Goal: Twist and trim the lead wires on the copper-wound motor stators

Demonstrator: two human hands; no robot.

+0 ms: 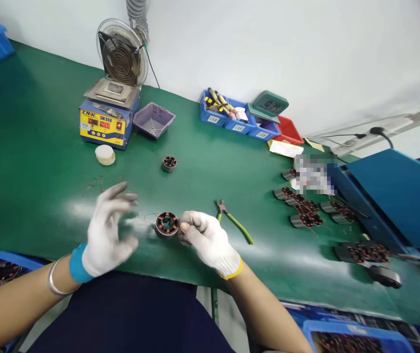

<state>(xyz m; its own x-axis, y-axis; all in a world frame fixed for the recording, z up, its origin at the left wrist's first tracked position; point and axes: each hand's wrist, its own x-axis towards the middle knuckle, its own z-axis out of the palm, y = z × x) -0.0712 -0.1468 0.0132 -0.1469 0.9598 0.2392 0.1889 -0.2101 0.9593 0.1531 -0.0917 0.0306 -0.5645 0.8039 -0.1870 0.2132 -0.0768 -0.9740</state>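
Note:
A round motor stator [166,225] with copper windings is in front of me, thin wires trailing from its left side. My right hand [207,239], in a white glove with a yellow cuff, is closed with thumb and fingers pinched at the stator's right edge. Whether a wire is also between those fingertips is hidden. To the left of the stator, my left hand [109,233] is open, gloved in white and slightly blurred, its fingers spread and holding nothing. Green-handled cutters [236,221] lie to the right of my right hand. Another stator [169,164] stands farther back.
A blue-yellow solder pot [103,122] stands at the back left, beside a purple tray [154,120]. Wire scraps [97,184] lie near a round pale pad [105,155]. Blue bins [237,125] line the wall. Several stators [301,219] sit at right before a blue case [397,196].

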